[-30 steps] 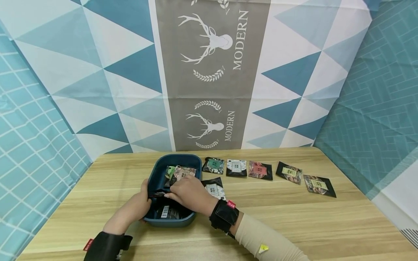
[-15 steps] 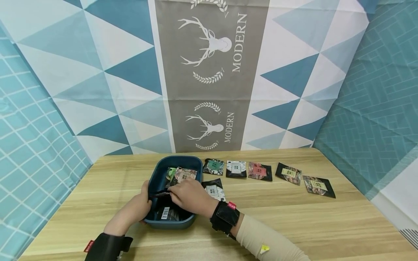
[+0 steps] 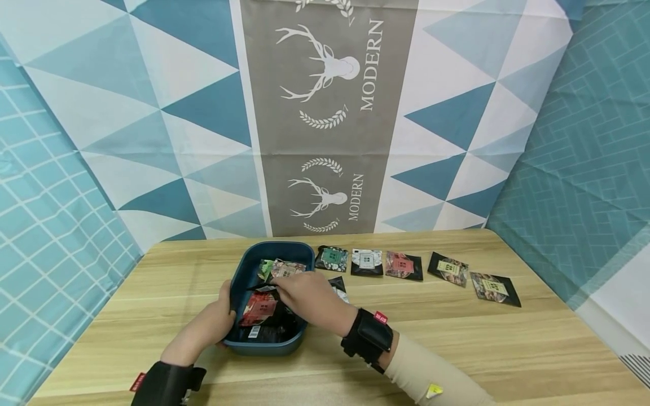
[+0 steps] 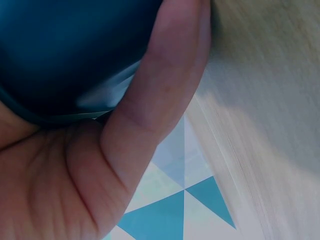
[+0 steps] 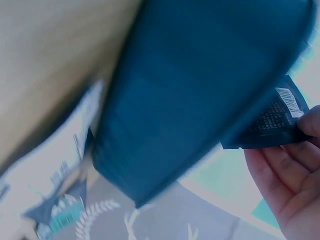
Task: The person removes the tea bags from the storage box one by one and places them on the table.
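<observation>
My left hand [image 3: 215, 320] grips the left wall of a dark blue plastic bin [image 3: 276, 349]; in the left wrist view its thumb [image 4: 167, 85] lies along the bin's side. Over the bin, my right hand [image 3: 310, 296] pinches a black sachet [image 3: 263, 287]. The right wrist view shows a barcode on this sachet [image 5: 272, 120], held between thumb and fingers. Beneath it in the bin lie a red sachet [image 3: 259, 309], a black one with a barcode [image 3: 255, 332], a brown-patterned one [image 3: 285, 269] and a partly covered green one [image 3: 265, 267].
Right of the bin, several sachets lie in a row: green [image 3: 332, 258], white and black [image 3: 367, 261], red and black [image 3: 403, 265], and two with yellow labels [image 3: 449, 268] [image 3: 495, 288]. Another white-and-black sachet [image 3: 339, 286] lies partly behind my right hand. A patterned cloth [image 3: 325, 124] hangs behind the table.
My right hand has moved right and slightly away from me with a black sachet. The red sachet now shows in the bin's near half. My left hand has stayed on the bin.
</observation>
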Demonstrator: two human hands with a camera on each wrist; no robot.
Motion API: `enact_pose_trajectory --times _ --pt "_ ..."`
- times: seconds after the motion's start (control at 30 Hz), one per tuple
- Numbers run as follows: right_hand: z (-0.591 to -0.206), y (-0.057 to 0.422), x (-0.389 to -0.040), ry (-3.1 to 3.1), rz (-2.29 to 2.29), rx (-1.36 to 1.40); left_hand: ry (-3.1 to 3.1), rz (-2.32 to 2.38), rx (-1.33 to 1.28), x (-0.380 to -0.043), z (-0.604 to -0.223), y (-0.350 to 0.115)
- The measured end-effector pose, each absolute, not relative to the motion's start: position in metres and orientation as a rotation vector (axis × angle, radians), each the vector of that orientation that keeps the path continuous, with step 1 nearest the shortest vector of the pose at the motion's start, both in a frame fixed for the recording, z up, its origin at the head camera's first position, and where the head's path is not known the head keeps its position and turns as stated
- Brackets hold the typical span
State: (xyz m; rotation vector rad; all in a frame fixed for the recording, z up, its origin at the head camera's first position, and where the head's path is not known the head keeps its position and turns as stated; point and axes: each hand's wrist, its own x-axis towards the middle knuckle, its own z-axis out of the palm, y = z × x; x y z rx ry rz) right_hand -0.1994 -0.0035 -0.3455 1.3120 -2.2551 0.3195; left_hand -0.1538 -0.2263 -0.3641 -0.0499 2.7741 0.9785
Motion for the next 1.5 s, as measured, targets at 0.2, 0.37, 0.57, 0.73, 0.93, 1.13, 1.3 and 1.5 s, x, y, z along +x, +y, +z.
enact_pose_trajectory --times 0.2,0.37,0.57,0.73,0.93,1.13,1.3,1.5 --pt "-0.326 0.024 -0.197 -2.188 0.376 1.269 2.754 0.978 -0.076 -0.155 -0.365 -0.227" --pt "-0.316 0.053 -0.198 -2.180 0.363 1.201 2.741 0.978 -0.102 -0.157 -0.364 -0.227" --pt "-0.318 0.081 -0.202 -2.184 0.327 1.147 2.767 0.964 -0.079 -0.157 -0.363 -0.228" --pt "-0.331 0.100 -0.207 -2.173 0.232 1.127 2.776 0.962 -0.075 -0.156 -0.363 -0.229" --pt "-0.356 0.121 -0.214 -2.252 0.005 1.112 2.767 0.938 -0.076 -0.156 -0.364 -0.228" --pt "-0.377 0.134 -0.218 -2.340 -0.141 1.101 2.761 0.948 -0.076 -0.156 -0.364 -0.227" --pt "-0.384 0.138 -0.217 -2.377 -0.172 1.097 2.757 0.953 -0.080 -0.156 -0.365 -0.227" --pt "-0.387 0.139 -0.214 -2.451 -0.128 1.125 2.754 0.954 -0.086 -0.156 -0.365 -0.226"
